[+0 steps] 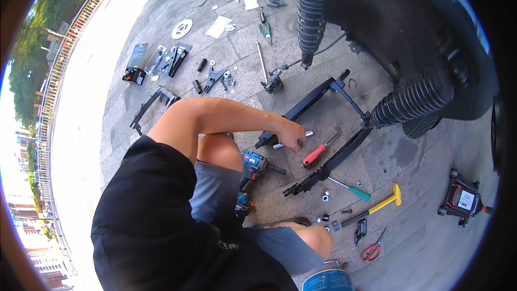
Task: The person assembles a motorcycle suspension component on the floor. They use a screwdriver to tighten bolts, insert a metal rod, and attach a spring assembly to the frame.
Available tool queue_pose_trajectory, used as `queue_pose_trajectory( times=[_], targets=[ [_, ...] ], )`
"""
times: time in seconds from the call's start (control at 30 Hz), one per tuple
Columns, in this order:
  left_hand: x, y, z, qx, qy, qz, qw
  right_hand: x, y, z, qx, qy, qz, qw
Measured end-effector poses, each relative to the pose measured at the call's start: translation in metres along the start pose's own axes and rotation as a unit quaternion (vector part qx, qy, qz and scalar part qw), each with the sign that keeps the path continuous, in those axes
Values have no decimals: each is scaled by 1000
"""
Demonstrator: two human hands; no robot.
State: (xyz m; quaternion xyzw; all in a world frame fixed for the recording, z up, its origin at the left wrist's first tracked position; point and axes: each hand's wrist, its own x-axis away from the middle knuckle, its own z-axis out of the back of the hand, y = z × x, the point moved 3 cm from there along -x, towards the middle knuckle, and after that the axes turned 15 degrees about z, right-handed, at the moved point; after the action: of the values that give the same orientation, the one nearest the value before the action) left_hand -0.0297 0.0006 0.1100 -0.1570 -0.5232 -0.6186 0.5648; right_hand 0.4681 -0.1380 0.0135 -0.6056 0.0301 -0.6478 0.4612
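My left hand (292,135) reaches down inside a black metal swingarm-like frame (315,98) on the paving. Its fingers are closed around a silver metal tube (309,133), whose ends stick out on both sides of the hand. Beside the hand lies a screwdriver with a red handle (313,156). A green-handled screwdriver (358,193) rests by the frame's near arm. Close to my knee is a blue cordless impact wrench (253,164). My right hand is out of view.
Two ribbed black shock boots (311,16) hang from a dark vehicle body (371,11) at upper right. A yellow-headed hammer (396,194), red-handled scissors (370,252), a floor jack (460,198) and a blue bucket (327,280) lie around. Green-handled pliers (265,31) and small parts lie farther off.
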Motion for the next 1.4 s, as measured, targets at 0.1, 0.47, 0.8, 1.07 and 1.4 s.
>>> queue_pose_trajectory(
  times=[0.1, 0.47, 0.8, 1.07, 1.4],
  targets=[
    [-27, 1, -18, 39, -55, -11, 998, 1, -13, -15, 19, 9, 5, 1000],
    [-1, 35, -3, -7, -39, -169, 985, 16, -68, -40, 111, 72, -31, 991],
    [123, -199, 15, 413, 228, -157, 868, 35, -124, -70, 181, 55, -25, 982],
    [197, -368, -116, 699, 283, 272, 598, 43, -135, -139, 170, 32, -43, 984],
    [38, -221, 7, 430, 101, -76, 894, 45, -137, -189, 153, 55, -10, 987]
  ],
)
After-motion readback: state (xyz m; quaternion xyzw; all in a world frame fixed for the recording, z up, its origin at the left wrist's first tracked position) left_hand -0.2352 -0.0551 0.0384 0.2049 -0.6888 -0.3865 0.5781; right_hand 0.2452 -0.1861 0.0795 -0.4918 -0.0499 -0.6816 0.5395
